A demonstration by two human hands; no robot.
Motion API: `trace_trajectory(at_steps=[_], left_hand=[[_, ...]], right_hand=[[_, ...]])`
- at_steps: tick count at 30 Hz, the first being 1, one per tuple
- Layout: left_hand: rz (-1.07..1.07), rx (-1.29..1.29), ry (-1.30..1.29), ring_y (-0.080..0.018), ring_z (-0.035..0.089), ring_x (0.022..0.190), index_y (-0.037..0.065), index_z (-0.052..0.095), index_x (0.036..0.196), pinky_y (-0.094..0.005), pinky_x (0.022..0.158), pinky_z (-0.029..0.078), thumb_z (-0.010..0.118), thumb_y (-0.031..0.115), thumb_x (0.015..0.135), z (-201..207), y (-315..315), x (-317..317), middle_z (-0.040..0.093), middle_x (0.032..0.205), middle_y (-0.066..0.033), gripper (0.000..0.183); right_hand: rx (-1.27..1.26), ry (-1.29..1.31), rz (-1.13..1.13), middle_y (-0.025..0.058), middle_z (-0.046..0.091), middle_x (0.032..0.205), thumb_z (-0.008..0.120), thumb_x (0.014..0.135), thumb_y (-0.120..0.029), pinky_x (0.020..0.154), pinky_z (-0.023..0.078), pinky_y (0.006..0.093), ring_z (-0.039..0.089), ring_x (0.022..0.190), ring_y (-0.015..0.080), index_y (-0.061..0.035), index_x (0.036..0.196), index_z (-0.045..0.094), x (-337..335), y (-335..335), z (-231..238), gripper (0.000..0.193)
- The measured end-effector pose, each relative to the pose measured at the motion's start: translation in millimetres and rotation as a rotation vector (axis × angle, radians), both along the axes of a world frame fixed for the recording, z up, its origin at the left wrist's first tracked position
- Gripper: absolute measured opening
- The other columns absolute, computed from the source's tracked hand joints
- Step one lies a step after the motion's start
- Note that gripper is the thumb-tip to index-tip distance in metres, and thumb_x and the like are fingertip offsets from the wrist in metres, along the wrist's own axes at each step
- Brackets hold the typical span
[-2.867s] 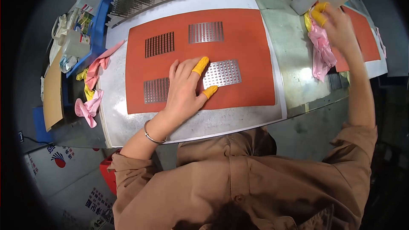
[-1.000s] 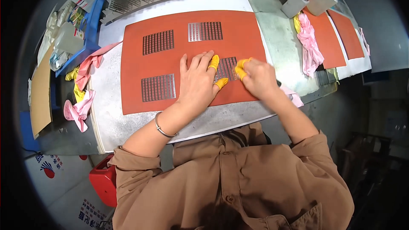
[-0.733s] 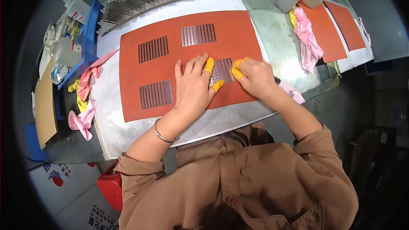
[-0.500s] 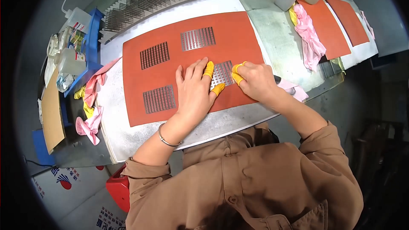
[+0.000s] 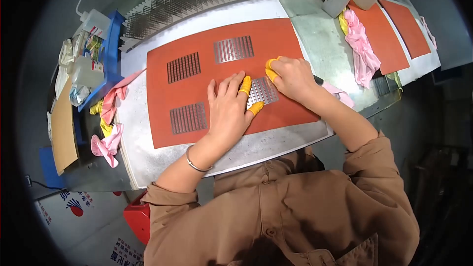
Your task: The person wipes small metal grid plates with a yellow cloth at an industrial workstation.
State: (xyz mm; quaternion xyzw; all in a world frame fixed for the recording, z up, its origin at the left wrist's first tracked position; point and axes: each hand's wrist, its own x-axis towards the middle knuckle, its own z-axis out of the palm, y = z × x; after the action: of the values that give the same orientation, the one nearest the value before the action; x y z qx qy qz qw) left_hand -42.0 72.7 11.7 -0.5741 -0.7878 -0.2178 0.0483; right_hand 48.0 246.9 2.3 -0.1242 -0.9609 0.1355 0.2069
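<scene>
Since the frame just before, I see the right hand (image 5: 295, 79) has moved from the right edge of the perforated metal plate (image 5: 263, 91) to its far right corner; the left hand (image 5: 227, 111) keeps its place. In order of size: the tabletop (image 5: 320, 39) carries an orange-red mat (image 5: 209, 64). Beyond the mat stand serrated metal strips (image 5: 202, 5); to the left is a blue bin (image 5: 112, 44), to the right a crumpled pink cloth (image 5: 362, 51).

The left hand lies palm down and spread, its thumb and index finger, in yellow finger cots (image 5: 246, 85), resting at the plate's left side. The right hand is curled narrow, apparently around a tool of which I see only a dark handle (image 5: 319, 80); whether its tip touches the plate I cannot tell.

The plate lies flat on the mat's near right part, one of four. I judge it light, thin and stiff, but easily bent across its rows of openings, and smooth enough to slide if unpinned. I would press it flat near a side, and lift it by opposite outer edges, clear of the narrow bars.
</scene>
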Motion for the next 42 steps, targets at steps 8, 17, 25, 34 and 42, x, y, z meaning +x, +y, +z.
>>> trace_trajectory(at_steps=[8, 17, 25, 34, 42], left_hand=[[-0.003, 0.009, -0.026, -0.0254, 0.045, 0.112, -0.002, 0.057, 0.108, -0.0497, 0.099, 0.025, 0.07, 0.024, 0.069, -3.0, -3.2, 0.1, 0.048, 0.122, -0.0105, 0.048], [-0.005, 0.036, -0.029, -0.0259, 0.045, 0.111, -0.002, 0.058, 0.107, -0.0489, 0.098, 0.026, 0.07, 0.024, 0.069, -4.5, -1.9, -0.8, 0.049, 0.122, -0.0107, 0.047], [0.004, 0.019, -0.023, -0.026, 0.044, 0.111, -0.001, 0.057, 0.109, -0.0492, 0.099, 0.026, 0.07, 0.023, 0.069, -2.3, -0.4, -1.1, 0.048, 0.122, -0.0098, 0.048], [0.003, 0.019, -0.029, -0.0258, 0.044, 0.112, -0.001, 0.057, 0.109, -0.0493, 0.099, 0.026, 0.07, 0.023, 0.069, -3.3, -1.0, -1.6, 0.049, 0.122, -0.0099, 0.049], [0.007, 0.024, -0.028, -0.0257, 0.045, 0.111, -0.001, 0.057, 0.109, -0.0488, 0.099, 0.025, 0.07, 0.025, 0.069, -4.3, -2.1, -0.7, 0.049, 0.122, -0.0099, 0.049]], right_hand=[[-0.016, -0.062, 0.045, 0.0094, 0.059, 0.068, 0.06, 0.072, -0.015, 0.05, 0.046, 0.0398, 0.057, 0.057, 0.0295, -0.0076, 0.078, 0.062, 10.8, -6.8, 3.9, 0.009], [-0.001, -0.095, 0.056, 0.0088, 0.059, 0.069, 0.061, 0.073, -0.017, 0.051, 0.046, 0.0395, 0.058, 0.058, 0.0289, -0.0074, 0.079, 0.062, 8.4, -5.5, 8.0, 0.011], [0.052, -0.061, 0.0, 0.0093, 0.06, 0.071, 0.061, 0.073, -0.017, 0.054, 0.047, 0.0407, 0.059, 0.06, 0.0291, -0.008, 0.08, 0.062, 0.6, -2.4, 5.1, 0.011], [0.016, -0.014, 0.021, 0.0097, 0.059, 0.069, 0.06, 0.072, -0.014, 0.053, 0.046, 0.0407, 0.058, 0.059, 0.03, -0.0063, 0.079, 0.062, 3.1, -3.0, 4.3, 0.01], [-0.005, -0.053, 0.119, 0.0093, 0.059, 0.067, 0.061, 0.072, -0.013, 0.051, 0.046, 0.039, 0.058, 0.059, 0.0288, -0.0066, 0.077, 0.062, 5.6, 1.6, 6.9, 0.008]])
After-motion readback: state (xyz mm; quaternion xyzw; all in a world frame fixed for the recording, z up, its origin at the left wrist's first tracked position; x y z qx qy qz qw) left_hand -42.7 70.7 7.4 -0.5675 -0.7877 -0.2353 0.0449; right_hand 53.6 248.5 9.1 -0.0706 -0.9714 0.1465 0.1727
